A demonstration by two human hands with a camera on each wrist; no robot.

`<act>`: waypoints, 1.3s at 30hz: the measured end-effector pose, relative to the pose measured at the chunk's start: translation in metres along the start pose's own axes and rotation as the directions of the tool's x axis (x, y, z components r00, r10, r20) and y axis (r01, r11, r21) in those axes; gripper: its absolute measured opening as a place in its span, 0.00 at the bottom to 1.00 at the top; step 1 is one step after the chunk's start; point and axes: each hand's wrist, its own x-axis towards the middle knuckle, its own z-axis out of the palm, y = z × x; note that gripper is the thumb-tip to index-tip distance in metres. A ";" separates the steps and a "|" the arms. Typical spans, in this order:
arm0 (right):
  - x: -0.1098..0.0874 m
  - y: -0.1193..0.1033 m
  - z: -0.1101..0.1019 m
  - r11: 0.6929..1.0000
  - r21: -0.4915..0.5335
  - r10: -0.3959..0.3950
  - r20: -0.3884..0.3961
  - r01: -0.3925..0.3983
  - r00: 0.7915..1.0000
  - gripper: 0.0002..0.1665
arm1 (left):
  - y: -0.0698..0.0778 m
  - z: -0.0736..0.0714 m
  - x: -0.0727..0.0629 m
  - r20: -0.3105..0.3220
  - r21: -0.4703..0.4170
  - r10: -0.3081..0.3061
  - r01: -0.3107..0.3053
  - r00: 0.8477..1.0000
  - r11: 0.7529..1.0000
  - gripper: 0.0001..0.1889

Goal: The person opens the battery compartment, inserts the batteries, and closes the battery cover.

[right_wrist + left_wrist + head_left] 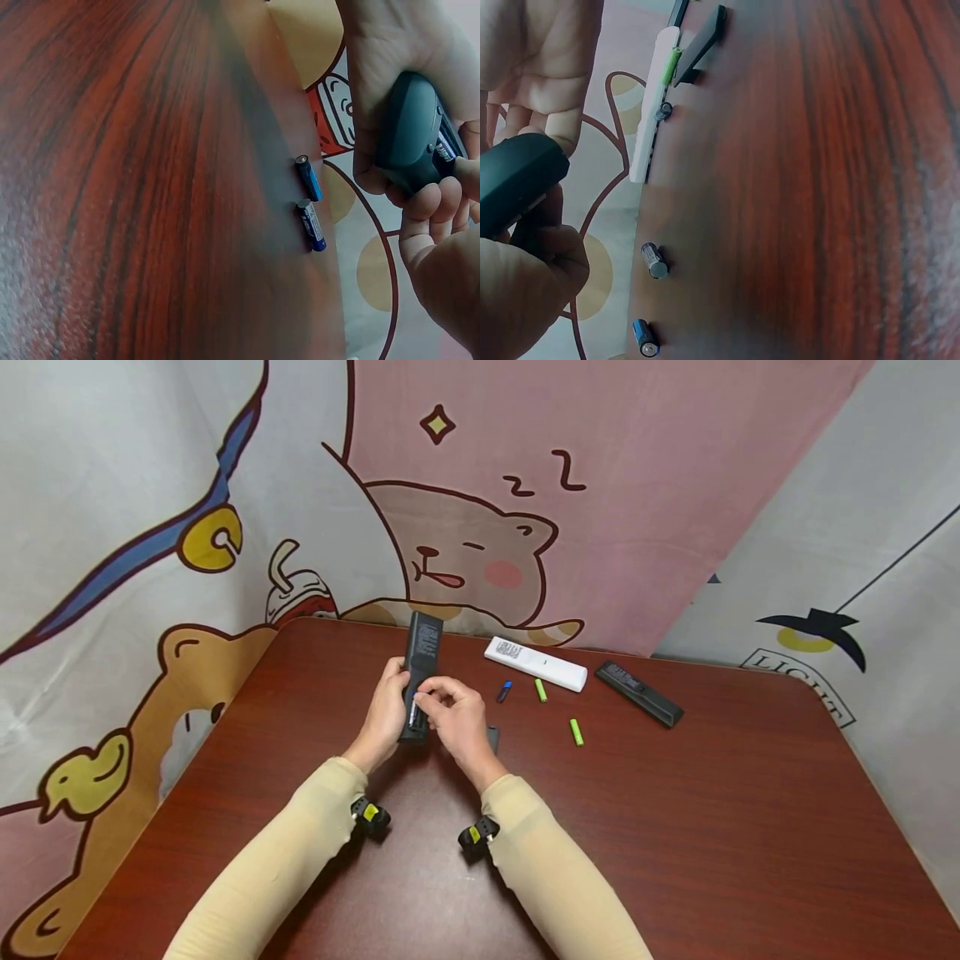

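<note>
My left hand [387, 710] grips a black remote control [426, 639] upright above the table, its back facing me and its battery compartment uncovered. A battery [413, 717] lies in that compartment. Thumb and index finger of my right hand [459, 718] pinch at a battery by the slot; its blue end is mostly hidden by the fingertips. In the right wrist view the labelled battery [445, 146] shows beside my right thumb. A dark remote cover [492, 739] lies partly behind my right hand; the left wrist view shows this cover [701, 46] propped at a slant.
Behind the hands lie a white remote [536, 664], a second black remote [640, 694], a blue-and-black battery [504, 692] and two green batteries [541, 691]. The left wrist view shows a blue battery [646, 339] and a silver-ended battery [655, 261] near the table's far edge.
</note>
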 end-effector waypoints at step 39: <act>0.001 -0.005 -0.010 0.997 -0.054 -0.053 0.089 0.058 0.995 0.06 | 0.001 -0.005 -0.002 0.018 -0.137 -0.026 0.029 0.999 0.990 0.17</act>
